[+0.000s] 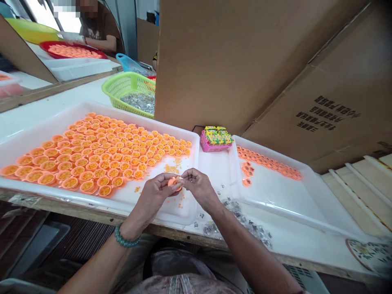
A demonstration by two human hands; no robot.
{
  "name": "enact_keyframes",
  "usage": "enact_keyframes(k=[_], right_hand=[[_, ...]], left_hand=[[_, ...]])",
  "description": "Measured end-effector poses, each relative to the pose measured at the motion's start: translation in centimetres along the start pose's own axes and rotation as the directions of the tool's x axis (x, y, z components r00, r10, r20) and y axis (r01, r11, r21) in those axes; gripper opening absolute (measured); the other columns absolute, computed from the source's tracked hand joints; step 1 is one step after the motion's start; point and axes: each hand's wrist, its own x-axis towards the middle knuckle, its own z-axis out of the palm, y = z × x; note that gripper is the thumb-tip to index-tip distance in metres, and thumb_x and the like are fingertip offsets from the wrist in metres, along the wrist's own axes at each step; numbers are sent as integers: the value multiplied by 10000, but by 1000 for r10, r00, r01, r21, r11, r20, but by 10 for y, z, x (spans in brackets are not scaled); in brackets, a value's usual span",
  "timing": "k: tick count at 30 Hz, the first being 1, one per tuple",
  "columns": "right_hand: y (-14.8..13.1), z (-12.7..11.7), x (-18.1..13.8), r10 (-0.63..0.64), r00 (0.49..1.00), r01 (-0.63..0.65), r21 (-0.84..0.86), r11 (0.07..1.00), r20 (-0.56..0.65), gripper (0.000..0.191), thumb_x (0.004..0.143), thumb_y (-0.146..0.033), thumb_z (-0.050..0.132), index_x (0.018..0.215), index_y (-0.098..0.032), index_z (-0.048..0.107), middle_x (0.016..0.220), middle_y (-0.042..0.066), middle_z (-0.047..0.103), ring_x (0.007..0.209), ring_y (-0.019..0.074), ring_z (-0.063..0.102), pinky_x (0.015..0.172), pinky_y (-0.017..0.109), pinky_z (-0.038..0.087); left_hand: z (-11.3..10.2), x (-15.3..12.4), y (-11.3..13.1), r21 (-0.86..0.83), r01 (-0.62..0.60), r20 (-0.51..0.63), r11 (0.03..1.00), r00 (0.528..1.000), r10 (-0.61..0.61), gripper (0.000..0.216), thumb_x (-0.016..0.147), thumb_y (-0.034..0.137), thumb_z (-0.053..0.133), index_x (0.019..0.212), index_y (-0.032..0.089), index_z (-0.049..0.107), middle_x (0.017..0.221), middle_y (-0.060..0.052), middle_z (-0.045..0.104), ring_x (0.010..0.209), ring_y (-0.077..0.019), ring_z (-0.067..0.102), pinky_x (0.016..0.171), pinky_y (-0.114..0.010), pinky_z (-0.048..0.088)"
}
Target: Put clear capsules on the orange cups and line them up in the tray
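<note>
My left hand [154, 195] is closed around a small orange plastic cup [172, 182], tilted over the near right corner of a white tray [191, 206]. At the cup's rim, the thumb and fingers of my right hand [200, 187] are pinched together; what lies between them is too small to make out. Rows of similar orange cups [92, 157], holding yellow bits, fill the left and middle of this tray. Loose yellow bits [171, 168] are scattered on the tray floor around my hands. Small clear and dark pieces [235, 216] lie on the table below my right forearm.
To the right, a second white tray [275, 200] holds orange pieces with dark centres [269, 162]. Between the trays sits a pink basket [211, 146] of yellow-green packets. A green basket [114, 92] of clear pieces stands behind. Tall cardboard [232, 65] walls the back; another person [102, 34] sits beyond.
</note>
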Motion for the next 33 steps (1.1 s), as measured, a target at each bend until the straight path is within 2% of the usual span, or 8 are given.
enact_keyframes(k=[4, 8, 12, 15, 20, 26, 30, 33], right_hand=[[-5, -1, -4, -19, 1000, 20, -83, 996, 21, 260, 754, -371, 643, 947, -198, 661, 879, 35, 644, 791, 144, 576, 704, 266, 453], [-10, 3, -7, -23, 999, 31, -206, 978, 43, 166, 720, -341, 690, 802, -199, 668, 802, 13, 626, 711, 124, 556, 661, 254, 438], [-2, 2, -10, 15, 996, 3, -212, 977, 83, 179, 709, -344, 703, 789, -204, 627, 691, -25, 575, 637, 103, 507, 579, 222, 406], [-1, -16, -17, 20, 999, -15, -134, 991, 37, 146, 710, -301, 684, 770, -196, 604, 675, -29, 560, 628, 99, 499, 572, 215, 408], [-10, -62, -25, -6, 958, 7, 4, 1000, -287, 123, 751, -300, 599, 772, -188, 556, 708, -18, 543, 665, 105, 546, 641, 235, 453], [3, -60, -20, 8, 984, 15, 125, 992, -180, 214, 773, -399, 569, 857, -202, 581, 947, 28, 591, 947, 155, 571, 797, 293, 475], [13, -108, -35, 36, 932, 15, 136, 991, -360, 236, 752, -399, 601, 873, -196, 590, 904, 32, 621, 856, 151, 603, 766, 294, 473], [18, -152, -66, 58, 888, -68, -6, 998, -457, 230, 777, -389, 581, 892, -190, 597, 840, 32, 631, 762, 156, 620, 702, 298, 479]], left_hand=[[-2, -1, 1, 46, 6, 19, 999, 1000, -7, 643, 631, 304, 777, 1171, 178, 451, 899, -65, 694, 838, -203, 642, 789, -336, 501], [-3, 0, -1, 198, 36, -1, 980, 999, -36, 701, 596, 351, 795, 1173, 210, 423, 822, -34, 695, 802, -201, 655, 740, -292, 504], [1, 1, -2, 213, 80, 30, 974, 996, -88, 797, 530, 381, 828, 1190, 222, 410, 832, -46, 698, 808, -225, 662, 736, -310, 522], [5, 0, -3, 205, 88, 57, 975, 993, -101, 852, 536, 396, 824, 1249, 238, 386, 838, -48, 697, 808, -219, 662, 723, -296, 529], [14, 6, -11, 263, 87, 86, 961, 990, -114, 862, 588, 421, 788, 1321, 251, 367, 984, -92, 678, 851, -235, 658, 754, -326, 531], [27, 13, -30, 442, 109, 95, 890, 981, -167, 655, 645, 436, 728, 1220, 200, 521, 1016, -125, 664, 878, -275, 653, 813, -408, 511], [26, 7, -25, 392, 180, 27, 902, 978, -207, 705, 606, 472, 741, 1205, 175, 518, 969, -116, 681, 892, -267, 654, 818, -394, 523], [25, 5, -19, 386, 205, -10, 899, 976, -218, 721, 578, 513, 744, 1174, 167, 531, 955, -100, 690, 893, -258, 655, 851, -385, 516]])
